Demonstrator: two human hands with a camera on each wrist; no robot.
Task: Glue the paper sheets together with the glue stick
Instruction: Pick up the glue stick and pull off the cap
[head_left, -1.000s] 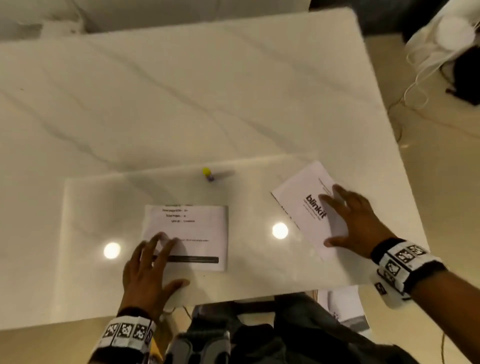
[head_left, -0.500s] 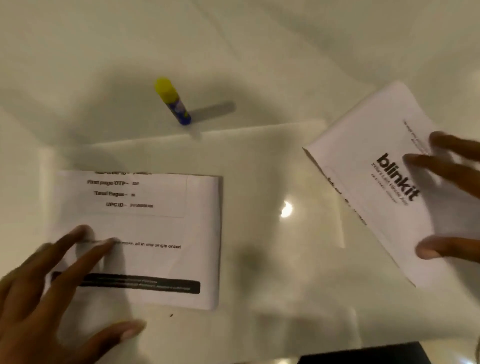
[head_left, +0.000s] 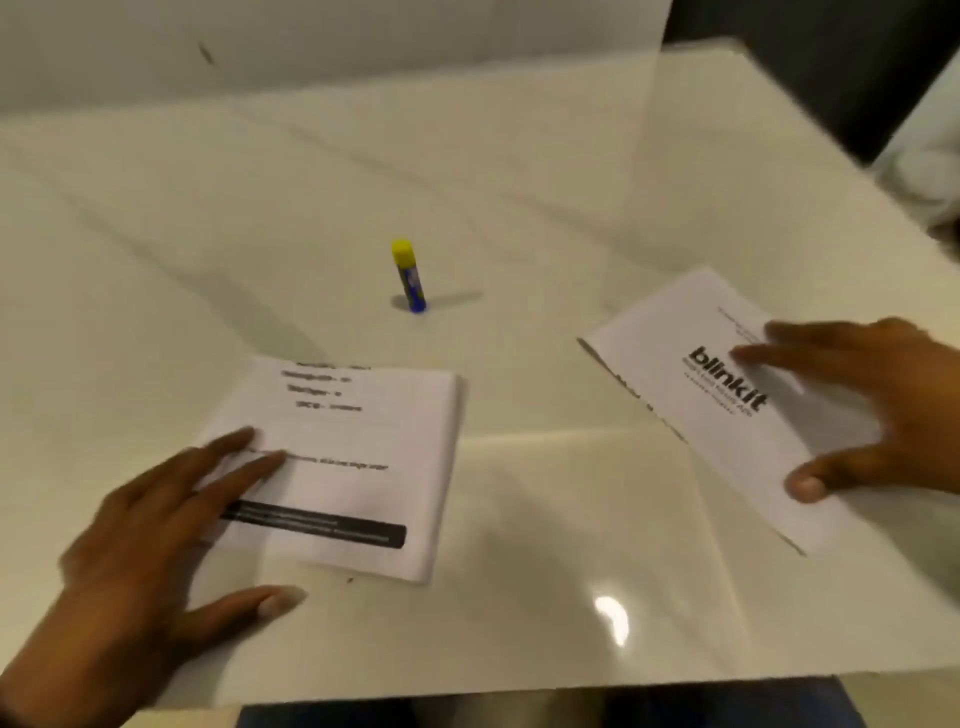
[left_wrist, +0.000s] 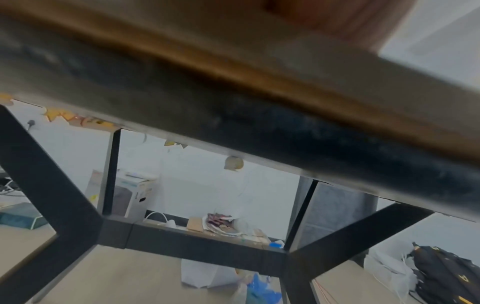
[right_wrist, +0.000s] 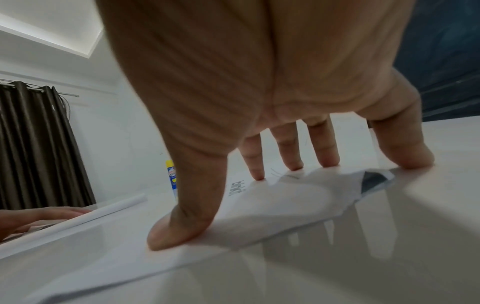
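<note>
A blue glue stick (head_left: 409, 278) with a yellow cap stands upright on the white table (head_left: 519, 182), beyond both papers; it also shows as the glue stick (right_wrist: 172, 179) in the right wrist view. A folded printed sheet (head_left: 358, 457) lies at front left, and my left hand (head_left: 156, 525) rests flat on its left part with straight fingers. A second folded sheet (head_left: 691, 384) marked "blinkit" lies at right, turned at an angle. My right hand (head_left: 857, 410) presses it with spread fingertips (right_wrist: 293, 164) and thumb. The left wrist view shows only the table's underside.
The table's near edge (head_left: 519, 691) runs along the bottom of the head view, its right edge (head_left: 831, 150) slants at upper right. Under the table are black frame legs (left_wrist: 59, 195), bags and boxes on the floor. A dark curtain (right_wrist: 39, 144) hangs at left.
The head camera has moved closer and lower over the table. Both hands stay flat on their sheets; papers and glue stick have not visibly shifted on the table.
</note>
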